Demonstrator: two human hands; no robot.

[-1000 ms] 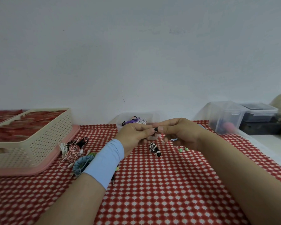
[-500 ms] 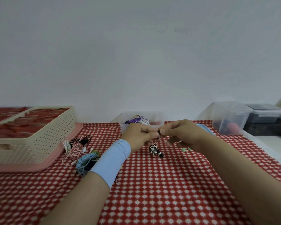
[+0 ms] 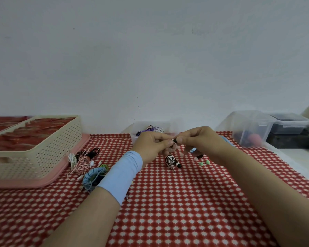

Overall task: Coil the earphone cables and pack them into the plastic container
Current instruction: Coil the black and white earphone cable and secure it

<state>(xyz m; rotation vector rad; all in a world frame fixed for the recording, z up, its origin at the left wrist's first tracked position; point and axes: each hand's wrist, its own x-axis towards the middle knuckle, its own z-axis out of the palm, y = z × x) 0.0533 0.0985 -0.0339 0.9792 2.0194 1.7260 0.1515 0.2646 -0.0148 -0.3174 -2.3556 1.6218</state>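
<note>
Left hand [image 3: 154, 144] and right hand [image 3: 199, 140] both pinch the earbud end [image 3: 174, 140] above the centre of the table [image 3: 168, 207] — the striped coil [image 3: 170, 160] sits directly below. Hold the lead taut, tuck the end securely, then transfer to the plastic container [image 3: 135, 134] at the far edge.

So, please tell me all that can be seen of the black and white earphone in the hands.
The earphone has a black and white striped cable, wound into a tight ball. One black bud with a white tip is pinched between the left hand and right hand. A short straight piece runs down to the ball, low over the cloth; whether they touch is unclear. A second black part sticks out at its right.
</note>
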